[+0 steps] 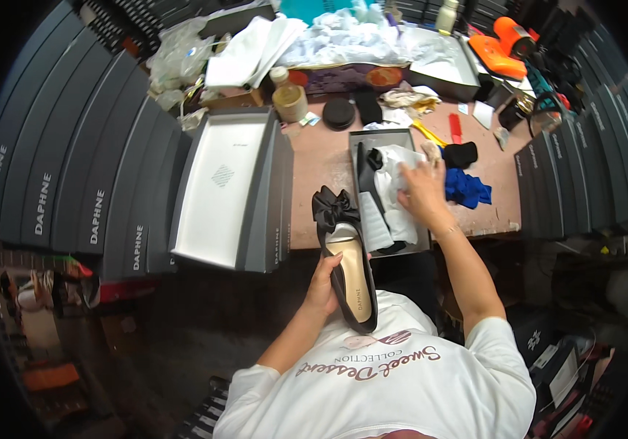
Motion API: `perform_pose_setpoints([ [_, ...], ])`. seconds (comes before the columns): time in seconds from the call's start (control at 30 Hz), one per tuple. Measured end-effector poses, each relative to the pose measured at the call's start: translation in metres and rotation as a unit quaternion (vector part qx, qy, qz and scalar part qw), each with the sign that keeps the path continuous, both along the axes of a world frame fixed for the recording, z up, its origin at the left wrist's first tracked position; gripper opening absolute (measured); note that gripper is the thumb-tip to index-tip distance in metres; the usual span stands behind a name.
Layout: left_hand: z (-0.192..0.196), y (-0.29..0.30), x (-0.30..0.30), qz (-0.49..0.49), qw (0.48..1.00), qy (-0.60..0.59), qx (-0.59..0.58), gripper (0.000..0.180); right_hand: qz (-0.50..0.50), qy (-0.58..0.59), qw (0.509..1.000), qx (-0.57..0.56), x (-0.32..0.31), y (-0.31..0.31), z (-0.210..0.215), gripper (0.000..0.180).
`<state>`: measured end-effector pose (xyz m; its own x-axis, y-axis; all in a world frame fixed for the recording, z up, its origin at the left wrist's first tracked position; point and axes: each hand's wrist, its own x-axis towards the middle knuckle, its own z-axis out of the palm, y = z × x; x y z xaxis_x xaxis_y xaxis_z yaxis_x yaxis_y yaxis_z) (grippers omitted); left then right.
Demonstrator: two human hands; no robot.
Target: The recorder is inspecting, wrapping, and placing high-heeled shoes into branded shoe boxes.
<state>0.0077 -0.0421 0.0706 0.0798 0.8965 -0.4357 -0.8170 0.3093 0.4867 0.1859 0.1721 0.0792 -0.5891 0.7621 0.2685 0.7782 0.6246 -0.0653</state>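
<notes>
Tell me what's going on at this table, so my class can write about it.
The person's left hand holds a black shoe with a bow, pale insole facing up. The right hand is over an open grey box, at the white paper in it; whether it grips the paper is unclear. Dark grey boxes stand in rows on both sides.

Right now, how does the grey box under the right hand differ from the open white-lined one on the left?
The box under the right hand, the grey box, holds white wrapping and something black; the white-lined box shows a bare inside with a printed mark. The right hand reaches into the grey box; no hand touches the white-lined box. Both are rectangular, open upward and grey outside.
</notes>
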Motion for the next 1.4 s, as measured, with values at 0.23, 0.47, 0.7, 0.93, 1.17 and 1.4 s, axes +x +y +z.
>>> perform_pose_setpoints([
  [0.23,-0.002,0.002,0.004,0.048,0.998,-0.041,-0.01,0.059,0.189,0.181,0.89,-0.374,-0.033,-0.103,0.069,0.036],
  [0.47,-0.008,-0.005,0.018,0.072,0.996,0.046,-0.007,0.053,0.208,0.13,0.943,-0.226,-0.047,-0.121,0.059,0.026],
  [0.7,0.007,-0.005,0.008,0.035,0.999,-0.033,0.018,0.055,0.316,0.16,0.929,-0.108,-0.039,-0.11,0.059,0.041],
  [0.93,0.012,-0.006,0.017,0.073,0.997,0.032,0.019,0.044,0.204,0.098,0.959,-0.172,-0.027,-0.139,0.066,0.043],
  [1.17,0.006,-0.005,0.012,0.044,0.999,0.004,0.027,0.047,0.23,0.294,0.917,-0.14,-0.033,-0.125,0.042,0.044],
  [1.4,0.018,-0.01,0.016,0.054,0.994,0.088,0.045,0.057,0.212,0.213,0.941,-0.157,-0.035,-0.135,0.053,0.039],
])
